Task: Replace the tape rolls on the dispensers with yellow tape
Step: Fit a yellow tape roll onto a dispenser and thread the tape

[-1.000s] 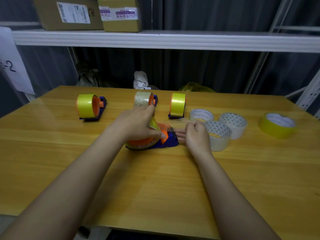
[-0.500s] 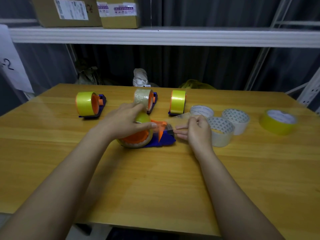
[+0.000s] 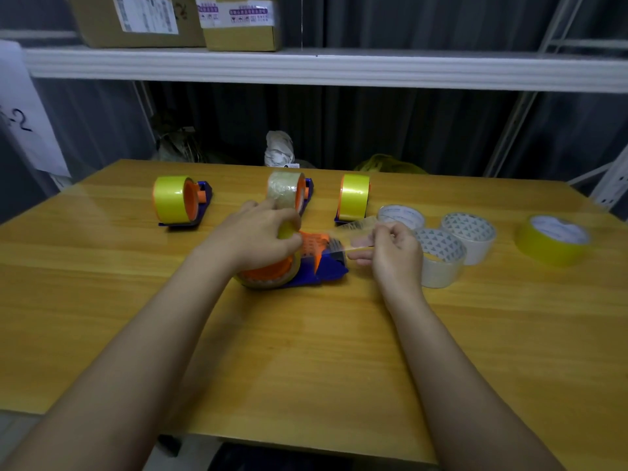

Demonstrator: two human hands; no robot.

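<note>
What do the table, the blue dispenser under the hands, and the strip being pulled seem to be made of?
Table: wood or wood-look laminate; visible grain, soft sheen.
Dispenser: moulded plastic, blue base with orange parts, looks smooth.
Strip: thin clear plastic film; the right hand's fingers show through it, and it glints. The left hand steadies the roll.

A white paper sheet [image 3: 25,110] hanging at the left edge bears a handwritten "-2". The two cardboard boxes [image 3: 136,20] on the shelf [image 3: 339,68] carry printed labels, but their print is too small and blurred to read.
</note>
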